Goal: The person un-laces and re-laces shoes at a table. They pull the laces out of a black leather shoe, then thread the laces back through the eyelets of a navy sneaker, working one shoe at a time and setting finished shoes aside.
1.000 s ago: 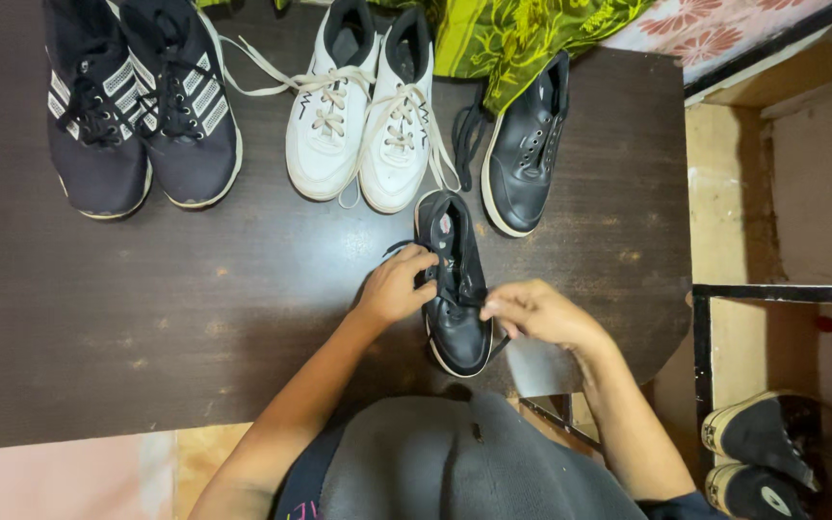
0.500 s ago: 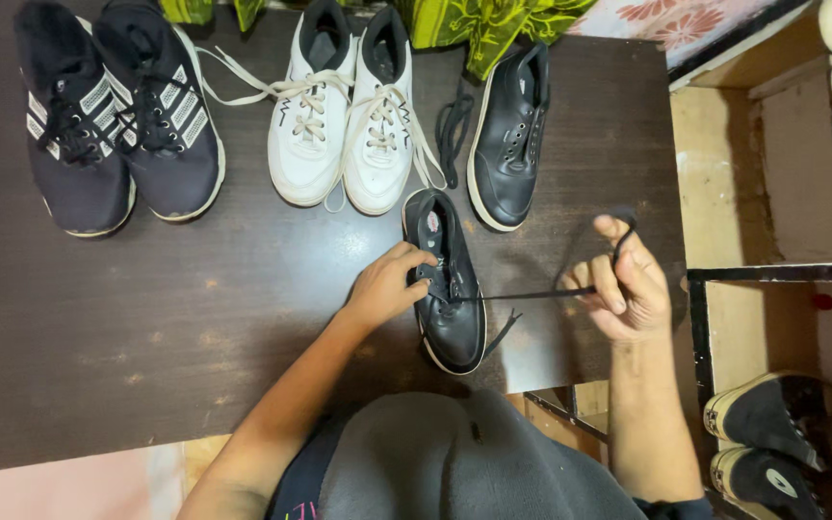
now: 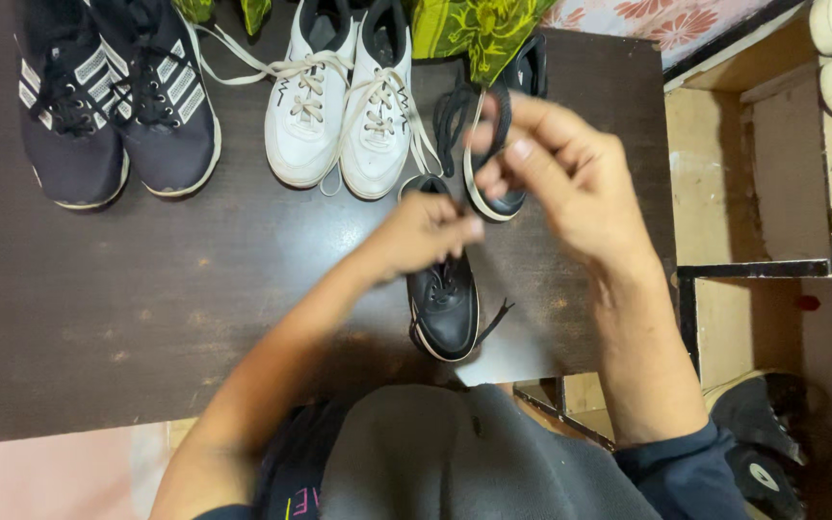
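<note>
While the left hand (image 3: 426,231) pinches down on the laces at the tongue of a black shoe (image 3: 445,303), the right hand (image 3: 560,178) is raised above the desk (image 3: 146,318), fingers pinched together on a thin black lace that is hard to trace.

- Black shoe: upright near the desk's front edge, toe toward the person.
- Second black shoe (image 3: 512,116): behind it, largely covered by the right hand.
- White pair (image 3: 344,106) and dark striped pair (image 3: 113,106): at the back.

Risks, as judged: the lace may slip from the pinch or skip an eyelet; a hard pull could drag the shoe off the edge.

Hidden: eyelets under the left hand; lace path; the back shoes' heels cut off.
</note>
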`<state>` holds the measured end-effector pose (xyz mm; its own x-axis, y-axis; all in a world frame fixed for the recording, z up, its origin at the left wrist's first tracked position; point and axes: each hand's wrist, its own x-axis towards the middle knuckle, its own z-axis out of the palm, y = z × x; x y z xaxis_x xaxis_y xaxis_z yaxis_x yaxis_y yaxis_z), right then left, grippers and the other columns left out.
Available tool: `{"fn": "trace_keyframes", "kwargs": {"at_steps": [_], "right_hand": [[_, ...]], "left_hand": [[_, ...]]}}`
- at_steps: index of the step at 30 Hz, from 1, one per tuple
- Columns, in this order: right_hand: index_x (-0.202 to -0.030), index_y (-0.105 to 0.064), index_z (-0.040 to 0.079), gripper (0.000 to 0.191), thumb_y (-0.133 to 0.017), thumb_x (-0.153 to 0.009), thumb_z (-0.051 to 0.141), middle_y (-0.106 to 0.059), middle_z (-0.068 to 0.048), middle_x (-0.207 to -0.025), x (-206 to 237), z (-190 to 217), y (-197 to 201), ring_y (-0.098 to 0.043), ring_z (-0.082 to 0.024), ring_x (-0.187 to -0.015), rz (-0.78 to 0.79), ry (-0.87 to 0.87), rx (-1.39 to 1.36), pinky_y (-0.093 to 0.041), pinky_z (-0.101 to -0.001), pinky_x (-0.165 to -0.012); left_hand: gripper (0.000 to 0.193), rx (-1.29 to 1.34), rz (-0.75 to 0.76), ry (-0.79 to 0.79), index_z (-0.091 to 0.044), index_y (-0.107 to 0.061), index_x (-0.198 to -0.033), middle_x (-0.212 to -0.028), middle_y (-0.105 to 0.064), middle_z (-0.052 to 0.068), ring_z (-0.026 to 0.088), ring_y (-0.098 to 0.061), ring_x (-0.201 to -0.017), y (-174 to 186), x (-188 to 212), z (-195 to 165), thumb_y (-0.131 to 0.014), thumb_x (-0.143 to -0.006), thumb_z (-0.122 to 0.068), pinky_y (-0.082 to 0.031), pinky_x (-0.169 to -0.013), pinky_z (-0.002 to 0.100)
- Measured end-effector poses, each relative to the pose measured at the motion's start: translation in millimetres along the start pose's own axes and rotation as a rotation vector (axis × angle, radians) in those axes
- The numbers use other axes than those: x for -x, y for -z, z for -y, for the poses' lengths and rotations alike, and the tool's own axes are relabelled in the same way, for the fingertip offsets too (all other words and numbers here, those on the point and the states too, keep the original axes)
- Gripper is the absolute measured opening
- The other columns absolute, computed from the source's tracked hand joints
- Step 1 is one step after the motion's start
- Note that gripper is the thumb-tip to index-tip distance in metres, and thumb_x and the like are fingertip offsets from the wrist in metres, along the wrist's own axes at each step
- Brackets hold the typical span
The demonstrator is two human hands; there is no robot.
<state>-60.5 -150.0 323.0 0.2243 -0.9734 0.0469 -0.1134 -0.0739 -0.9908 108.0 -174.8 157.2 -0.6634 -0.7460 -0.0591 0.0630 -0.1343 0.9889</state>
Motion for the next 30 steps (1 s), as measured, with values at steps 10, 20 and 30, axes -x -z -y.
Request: {"fn": "trace_keyframes", "kwargs": {"at_steps": [10,20,30], "right_hand": [[-0.127,-0.067,0.0,0.027,-0.058,-0.102,0.007,-0.076,-0.008,-0.103,42,-127,-1,-0.07,-0.01,-0.085,-0.103,-0.341,0.166,-0.06,-0.0257,-0.08],[-0.102,-0.07,0.005,0.012,-0.067,-0.09,0.004,-0.075,-0.015,-0.101,140,-197,-2,-0.073,-0.034,-0.093,-0.035,-0.31,0.766,-0.056,-0.0394,-0.079],[-0.103,-0.07,0.005,0.012,-0.066,-0.092,0.002,-0.072,-0.011,-0.098,129,-221,-17,-0.073,-0.024,-0.087,-0.129,-0.138,0.593,-0.056,-0.0338,-0.072]], "left_hand": [[0.036,0.33,-0.198,-0.052,0.004,-0.07,-0.115,-0.103,-0.076,0.011,0.014,-0.073,-0.088,85,-72,-50,-0.068,-0.097,-0.027,-0.061,-0.075,0.026],[0.041,-0.845,-0.396,0.126,-0.006,-0.062,-0.109,-0.096,-0.071,0.023,0.043,-0.069,-0.092,27,-6,20,-0.058,-0.101,-0.046,-0.053,-0.08,0.056],[0.034,-0.783,-0.179,0.045,-0.008,-0.071,-0.081,-0.082,-0.073,0.016,0.037,-0.069,-0.075,-32,68,144,-0.066,-0.092,-0.04,-0.055,-0.072,0.05]]}}
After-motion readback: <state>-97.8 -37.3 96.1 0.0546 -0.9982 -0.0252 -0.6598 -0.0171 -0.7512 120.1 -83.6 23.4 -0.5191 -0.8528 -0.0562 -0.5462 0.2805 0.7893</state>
